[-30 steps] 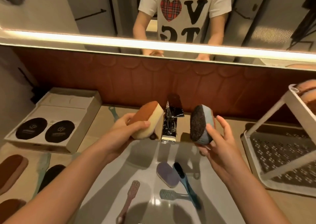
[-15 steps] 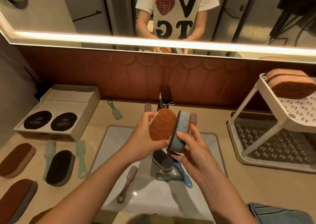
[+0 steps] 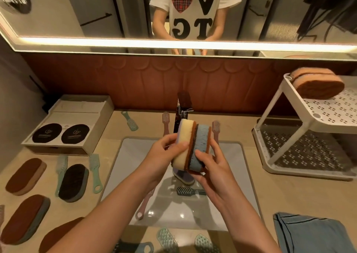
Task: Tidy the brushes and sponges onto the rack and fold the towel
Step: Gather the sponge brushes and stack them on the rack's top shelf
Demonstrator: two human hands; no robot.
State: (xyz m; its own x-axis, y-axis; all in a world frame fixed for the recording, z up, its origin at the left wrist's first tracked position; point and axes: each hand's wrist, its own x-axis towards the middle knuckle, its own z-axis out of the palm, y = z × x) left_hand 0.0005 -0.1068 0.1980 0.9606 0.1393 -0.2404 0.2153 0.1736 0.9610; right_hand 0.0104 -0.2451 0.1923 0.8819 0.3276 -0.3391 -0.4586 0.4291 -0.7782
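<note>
Above the sink [image 3: 245, 175], my left hand [image 3: 164, 156] grips a cream sponge with a brown scrub face [image 3: 183, 142]. My right hand [image 3: 210, 167] grips a blue sponge with a dark scrub face [image 3: 200, 146]. The two sponges are pressed together, standing on edge between my hands. A white two-tier rack [image 3: 301, 129] stands at the right, with brown sponges [image 3: 316, 84] on its top shelf. A blue towel [image 3: 313, 235] lies at the lower right. In the sink lie a purple sponge [image 3: 183, 177], a dark brush [image 3: 190, 191] and a pink brush [image 3: 144, 206].
Several sponges [image 3: 25, 175] and green brushes [image 3: 95, 171] lie on the counter to the left. An open white box [image 3: 71, 125] sits at the back left. The tap [image 3: 183, 110] stands behind the sink, flanked by pink brushes [image 3: 165, 121]. More brushes [image 3: 167, 239] lie along the front edge.
My hands have come together from apart, pressing the two sponges face to face. The view has tipped downward and drawn back, bringing the towel and front brushes into sight.
</note>
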